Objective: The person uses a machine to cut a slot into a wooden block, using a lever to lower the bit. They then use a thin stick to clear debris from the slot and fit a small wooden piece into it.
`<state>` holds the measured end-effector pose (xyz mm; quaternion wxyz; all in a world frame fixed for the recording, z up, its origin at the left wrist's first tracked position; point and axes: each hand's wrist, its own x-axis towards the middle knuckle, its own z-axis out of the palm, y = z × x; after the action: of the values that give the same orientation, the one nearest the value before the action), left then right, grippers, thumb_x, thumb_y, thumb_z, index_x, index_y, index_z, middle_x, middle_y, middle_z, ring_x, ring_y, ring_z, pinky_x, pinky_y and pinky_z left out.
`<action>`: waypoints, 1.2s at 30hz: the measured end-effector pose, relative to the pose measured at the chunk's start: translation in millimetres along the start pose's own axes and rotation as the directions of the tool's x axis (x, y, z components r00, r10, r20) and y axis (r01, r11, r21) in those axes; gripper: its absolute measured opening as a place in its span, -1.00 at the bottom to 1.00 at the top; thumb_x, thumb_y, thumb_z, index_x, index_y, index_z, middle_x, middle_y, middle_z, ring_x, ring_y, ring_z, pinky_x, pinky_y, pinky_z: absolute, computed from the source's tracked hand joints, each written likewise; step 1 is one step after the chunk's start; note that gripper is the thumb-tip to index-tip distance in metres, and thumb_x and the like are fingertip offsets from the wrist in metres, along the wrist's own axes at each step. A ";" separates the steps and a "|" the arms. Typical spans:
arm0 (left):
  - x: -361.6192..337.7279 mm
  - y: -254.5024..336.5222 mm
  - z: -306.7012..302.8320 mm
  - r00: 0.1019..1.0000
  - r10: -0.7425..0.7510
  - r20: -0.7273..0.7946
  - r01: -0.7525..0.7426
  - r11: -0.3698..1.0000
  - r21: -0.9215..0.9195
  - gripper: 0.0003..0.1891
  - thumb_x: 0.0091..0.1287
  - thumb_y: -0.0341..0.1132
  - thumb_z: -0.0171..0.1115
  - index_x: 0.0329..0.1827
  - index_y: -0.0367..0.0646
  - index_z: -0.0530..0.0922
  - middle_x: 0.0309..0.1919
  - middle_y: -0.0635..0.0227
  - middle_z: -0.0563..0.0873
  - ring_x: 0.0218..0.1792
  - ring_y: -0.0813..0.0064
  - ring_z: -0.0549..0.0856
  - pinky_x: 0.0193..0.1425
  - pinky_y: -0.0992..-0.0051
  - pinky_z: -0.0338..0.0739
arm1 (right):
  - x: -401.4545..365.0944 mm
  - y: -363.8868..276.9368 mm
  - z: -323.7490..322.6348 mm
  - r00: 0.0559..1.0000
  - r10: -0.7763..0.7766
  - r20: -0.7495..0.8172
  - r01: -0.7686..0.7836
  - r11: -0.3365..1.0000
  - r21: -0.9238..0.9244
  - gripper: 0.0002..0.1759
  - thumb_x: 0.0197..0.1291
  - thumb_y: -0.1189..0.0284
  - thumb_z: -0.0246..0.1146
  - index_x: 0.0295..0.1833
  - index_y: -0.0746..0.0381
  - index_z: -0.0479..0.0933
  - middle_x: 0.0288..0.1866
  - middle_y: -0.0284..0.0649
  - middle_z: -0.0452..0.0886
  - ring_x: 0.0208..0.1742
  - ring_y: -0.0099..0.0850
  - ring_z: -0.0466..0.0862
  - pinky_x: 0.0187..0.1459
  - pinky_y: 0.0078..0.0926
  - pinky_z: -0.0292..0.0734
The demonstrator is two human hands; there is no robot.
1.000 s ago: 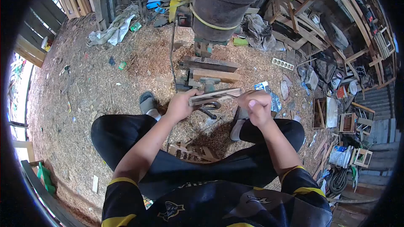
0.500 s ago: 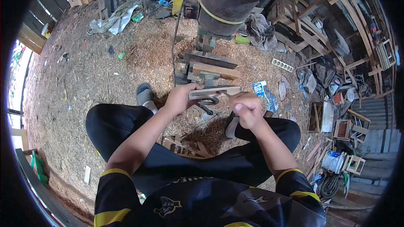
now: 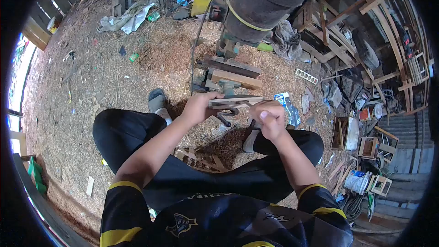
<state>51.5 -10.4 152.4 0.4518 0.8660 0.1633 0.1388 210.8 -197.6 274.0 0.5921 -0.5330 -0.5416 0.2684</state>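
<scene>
My left hand [image 3: 198, 109] grips the left end of a short wooden piece [image 3: 235, 103], held level above the floor between my knees. At the right end of that piece, my right hand [image 3: 270, 118] is closed in a fist. Something thin seems to run from its fingers to the wood, too small to make out. Just beyond the wood stands a bench machine with a large dark motor housing [image 3: 267, 7], probably a drill press. On its base lie a dark wooden block [image 3: 232, 66] and a lighter one [image 3: 237, 79]. Below my hands shows a dark curved handle [image 3: 222, 120].
Wood shavings cover the floor [image 3: 123, 82]. A white power strip [image 3: 306, 76] and a clear plastic bottle with a blue label [image 3: 289, 110] lie to the right. Wooden frames [image 3: 388, 18] are stacked at the far right. Wood scraps [image 3: 201, 159] lie between my feet.
The view has shifted slightly, so the machine appears a little further right. The wooden piece has tilted a little in my left hand; my right fist stays at its right end.
</scene>
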 end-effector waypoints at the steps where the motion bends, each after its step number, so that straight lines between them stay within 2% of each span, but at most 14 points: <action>1: 0.0 1.6 -0.5 1.000 -0.027 0.010 0.027 1.000 -0.008 -0.48 0.14 -0.25 0.65 0.20 -0.02 0.73 -0.01 0.11 0.84 0.02 -0.01 0.81 0.10 0.22 0.71 | -1.0 6.9 6.8 1.000 0.005 0.002 -0.005 1.000 -0.012 -0.46 0.47 0.25 0.12 -0.56 0.34 0.29 -0.65 -0.21 0.28 -0.64 -0.28 0.30 -0.51 -0.24 0.17; 5: 9.0 -14.8 11.7 0.993 0.092 -0.068 -0.100 0.987 -0.129 -0.51 0.15 -0.25 0.64 0.17 -0.06 0.74 -0.02 0.09 0.84 0.00 0.02 0.82 0.09 0.23 0.71 | 15.9 17.9 47.5 0.984 -0.076 0.163 0.086 0.995 -0.055 -0.65 0.43 0.43 0.13 -0.44 0.38 0.45 -0.59 -0.23 0.41 -0.59 -0.34 0.36 -0.47 -0.25 0.25; 13: 0.3 -26.0 20.8 0.996 0.068 -0.065 -0.085 0.944 -0.318 -0.54 0.19 -0.37 0.62 0.18 -0.15 0.72 -0.02 0.13 0.86 -0.03 0.20 0.88 0.07 0.32 0.73 | 12.2 3.2 8.0 0.995 0.047 -0.094 -0.028 0.980 0.198 -0.30 0.50 0.03 0.10 -0.63 0.29 0.22 -0.65 -0.31 0.25 -0.63 -0.41 0.18 -0.49 -0.33 0.02; 14: -1.6 15.6 -5.0 0.999 -0.046 0.011 0.046 0.998 0.046 -0.55 0.19 -0.45 0.59 0.18 -0.18 0.72 -0.05 0.17 0.87 -0.02 0.26 0.88 0.05 0.35 0.73 | 15.9 10.0 3.8 0.992 0.061 -0.106 -0.038 0.978 0.206 -0.29 0.51 0.01 0.09 -0.62 0.29 0.23 -0.65 -0.31 0.24 -0.63 -0.42 0.17 -0.49 -0.33 0.01; 17: -1.1 -6.1 12.5 0.997 -0.080 -0.011 0.078 0.991 -0.106 -0.55 0.18 -0.45 0.58 0.18 -0.12 0.74 -0.09 0.17 0.87 -0.04 0.24 0.88 0.03 0.35 0.73 | 15.8 24.2 7.6 0.984 0.116 -0.135 -0.093 0.982 0.163 -0.28 0.51 -0.04 0.06 -0.61 0.28 0.23 -0.65 -0.33 0.21 -0.61 -0.44 0.16 -0.48 -0.32 -0.01; 19: 9.3 -22.5 33.9 0.997 -0.072 0.009 0.064 0.824 -0.563 -0.54 0.17 -0.43 0.56 0.18 -0.12 0.74 -0.13 0.15 0.86 -0.07 0.17 0.86 0.02 0.33 0.72 | 21.8 19.4 37.0 0.985 0.146 -0.093 -0.137 0.986 0.094 -0.28 0.52 -0.06 0.04 -0.60 0.24 0.20 -0.65 -0.35 0.18 -0.60 -0.45 0.16 -0.48 -0.33 -0.02; 21: 1.9 -6.2 14.6 1.000 0.015 0.004 -0.015 1.000 0.002 -0.56 0.21 -0.42 0.55 0.19 -0.14 0.73 -0.14 0.14 0.86 -0.07 0.18 0.86 0.03 0.34 0.72 | 28.0 9.8 50.7 0.992 0.128 -0.019 -0.126 0.987 0.103 -0.29 0.51 -0.09 0.02 -0.60 0.20 0.16 -0.65 -0.36 0.16 -0.60 -0.45 0.17 -0.48 -0.34 -0.03; 22: 1.3 0.0 11.6 1.000 -0.019 0.016 0.018 0.999 0.041 -0.55 0.22 -0.39 0.56 0.20 -0.14 0.72 -0.11 0.14 0.86 -0.07 0.18 0.86 0.03 0.34 0.72 | 30.5 7.2 54.0 0.994 0.106 0.027 -0.108 0.986 0.130 -0.29 0.51 -0.10 0.02 -0.60 0.18 0.14 -0.65 -0.37 0.15 -0.59 -0.45 0.17 -0.48 -0.34 -0.03; 25: 2.2 -34.0 32.4 0.995 -0.100 0.002 0.098 0.969 -0.227 -0.54 0.21 -0.33 0.58 0.21 -0.01 0.74 -0.08 0.16 0.86 -0.06 0.15 0.86 0.02 0.30 0.72 | 24.2 19.9 19.4 0.985 0.084 -0.149 -0.009 0.895 0.446 -0.29 0.49 -0.12 0.04 -0.59 0.15 0.09 -0.66 -0.38 0.14 -0.61 -0.46 0.15 -0.48 -0.35 -0.05; 26: 4.3 -53.3 47.4 0.999 -0.036 -0.037 0.015 0.888 -0.461 -0.54 0.20 -0.29 0.59 0.20 0.02 0.75 -0.07 0.15 0.85 -0.05 0.12 0.86 0.01 0.28 0.72 | 22.0 13.9 8.7 0.988 0.066 -0.140 -0.004 0.914 0.405 -0.29 0.49 -0.11 0.04 -0.60 0.15 0.08 -0.66 -0.37 0.14 -0.62 -0.46 0.14 -0.48 -0.35 -0.05; 29: -1.5 5.7 -1.3 0.994 -0.091 0.052 0.089 0.995 0.044 -0.56 0.31 -0.32 0.52 0.23 -0.23 0.69 0.11 0.22 0.85 0.13 0.28 0.85 0.17 0.31 0.72 | 16.1 2.8 -4.9 0.995 0.025 -0.092 0.000 0.966 0.259 -0.29 0.48 -0.09 0.06 -0.61 0.15 0.05 -0.67 -0.37 0.13 -0.64 -0.46 0.11 -0.48 -0.34 -0.05; 32: -0.2 -33.1 19.9 0.996 -0.085 0.014 0.085 0.957 -0.278 -0.52 0.27 -0.28 0.56 0.24 -0.18 0.69 0.17 0.16 0.82 0.16 0.31 0.83 0.17 0.26 0.72 | 10.8 12.4 5.8 0.998 -0.006 -0.058 0.010 0.997 0.077 -0.27 0.48 -0.05 0.07 -0.65 0.20 0.10 -0.68 -0.33 0.18 -0.64 -0.42 0.16 -0.48 -0.31 -0.02; 34: 0.8 -39.6 26.5 0.999 -0.048 0.000 0.046 0.954 -0.296 -0.55 0.29 -0.30 0.56 0.23 -0.14 0.70 0.14 0.17 0.82 0.12 0.28 0.83 0.13 0.24 0.74 | 10.4 25.3 36.0 0.994 -0.062 -0.092 0.063 0.998 0.014 -0.25 0.50 -0.06 0.05 -0.64 0.28 0.20 -0.67 -0.26 0.27 -0.63 -0.36 0.23 -0.49 -0.29 0.03; 36: 5.1 -24.6 16.1 0.999 0.052 -0.004 -0.052 0.998 -0.019 -0.59 0.32 -0.35 0.53 0.23 -0.13 0.71 0.10 0.22 0.81 0.07 0.25 0.82 0.08 0.20 0.76 | 13.4 27.8 62.4 0.988 -0.150 -0.026 0.149 0.988 -0.032 -0.31 0.57 0.00 -0.09 -0.54 0.31 0.37 -0.65 -0.21 0.32 -0.64 -0.26 0.37 -0.48 -0.24 0.26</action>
<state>58.5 -7.0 123.6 0.4558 0.8654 0.1401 0.1539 163.8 -156.4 243.5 0.6100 -0.5035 -0.5756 0.2074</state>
